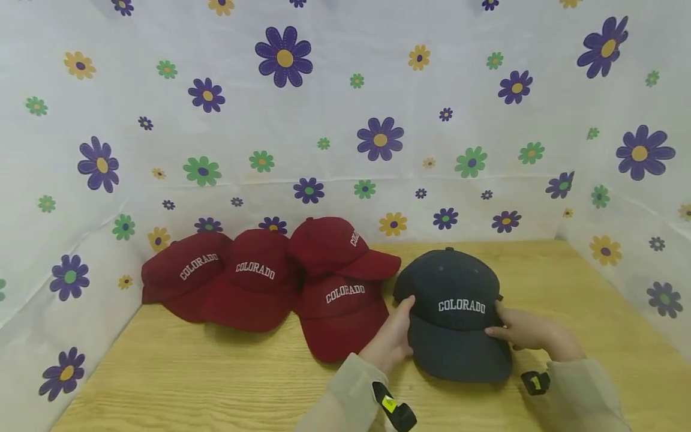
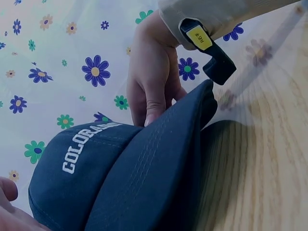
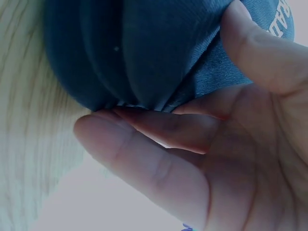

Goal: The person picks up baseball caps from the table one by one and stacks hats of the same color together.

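Note:
A navy cap (image 1: 456, 282) lettered COLORADO in white sits right of centre in the head view. More navy brims (image 3: 103, 53) are layered beneath its brim in the right wrist view, so it tops a stack. My left hand (image 1: 396, 336) holds the stack's left side, thumb against the crown; its other fingers are partly hidden. On the opposite side my right hand (image 1: 526, 329) grips the stack. Its thumb (image 3: 240, 29) presses the top cap near the brim, with the fingers at the brims' edges. In the left wrist view, the navy cap (image 2: 120, 178) shows its brim toward the table.
Several dark red COLORADO caps stand left of the navy ones: a far-left cap (image 1: 186, 267), its neighbour (image 1: 254, 300), and an upper cap (image 1: 329, 246) resting on a lower one (image 1: 340, 318). The wooden table (image 1: 216, 384) meets a white flower-printed cloth (image 1: 324, 108) behind and at both sides.

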Motion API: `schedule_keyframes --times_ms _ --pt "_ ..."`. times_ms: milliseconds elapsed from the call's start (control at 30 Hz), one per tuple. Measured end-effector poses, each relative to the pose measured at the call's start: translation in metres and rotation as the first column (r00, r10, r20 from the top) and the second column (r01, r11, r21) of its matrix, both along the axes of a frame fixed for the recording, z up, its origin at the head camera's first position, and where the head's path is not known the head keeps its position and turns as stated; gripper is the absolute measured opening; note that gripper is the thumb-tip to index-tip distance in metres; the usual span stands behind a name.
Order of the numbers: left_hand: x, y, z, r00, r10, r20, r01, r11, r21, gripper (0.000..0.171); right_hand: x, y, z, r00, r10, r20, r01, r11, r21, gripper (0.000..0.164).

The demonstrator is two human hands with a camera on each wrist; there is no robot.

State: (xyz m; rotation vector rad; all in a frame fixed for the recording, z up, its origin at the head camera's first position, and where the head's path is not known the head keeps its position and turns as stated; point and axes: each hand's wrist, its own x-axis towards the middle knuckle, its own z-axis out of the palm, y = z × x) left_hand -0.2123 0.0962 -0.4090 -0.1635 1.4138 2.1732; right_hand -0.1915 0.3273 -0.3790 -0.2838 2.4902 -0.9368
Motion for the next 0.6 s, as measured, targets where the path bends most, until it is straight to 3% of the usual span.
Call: schedule_keyframes --times_ms 100,333,600 --pt "-0.004 0.004 -0.003 1.0 -0.011 0.008 0.011 1.0 0.013 0.078 -0.001 0.004 -0.003 1.0 -0.019 -0.019 0.019 1.0 -0.005 0.087" --pt "-0.022 0.018 -0.012 0.997 0.056 0.048 -0.057 0.998 0.024 0.082 -0.008 0.015 -0.008 0.998 -0.037 -0.042 0.035 0.998 -0.045 0.086" --pt "-0.029 0.031 0.0 0.99 0.134 0.042 -0.135 0.991 0.017 0.074 -0.028 0.03 -0.008 0.997 -0.074 -0.01 0.074 0.997 -0.012 0.086"
